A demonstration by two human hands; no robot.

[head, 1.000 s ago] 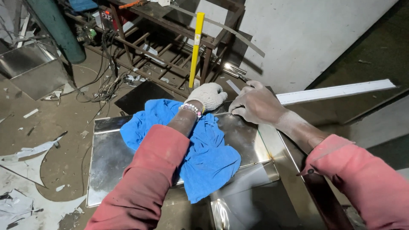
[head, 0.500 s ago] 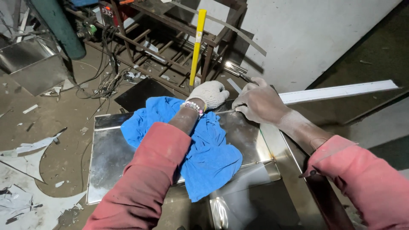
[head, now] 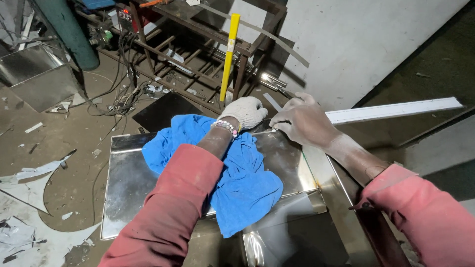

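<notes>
Head view caught gloved left hand [head: 246, 111] pressed flat on blue cloth [head: 237, 173], bare right hand [head: 303, 120] curled, gripping nothing, steadying steel sheet [head: 128, 183] at centre frame, mid-wipe.

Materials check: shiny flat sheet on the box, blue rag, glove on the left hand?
Shiny flat sheet: looks like polished stainless steel or similar metal; mirror-like reflections, crisp thin edges. Crumpled blue rag: soft woven or microfibre cloth, matte, folds and drapes over the sheet's edge. Off-white glove on the left hand: knitted cotton-type fabric, visible nubbly weave. The right hand is bare, pressing at the sheet's far edge.
</notes>
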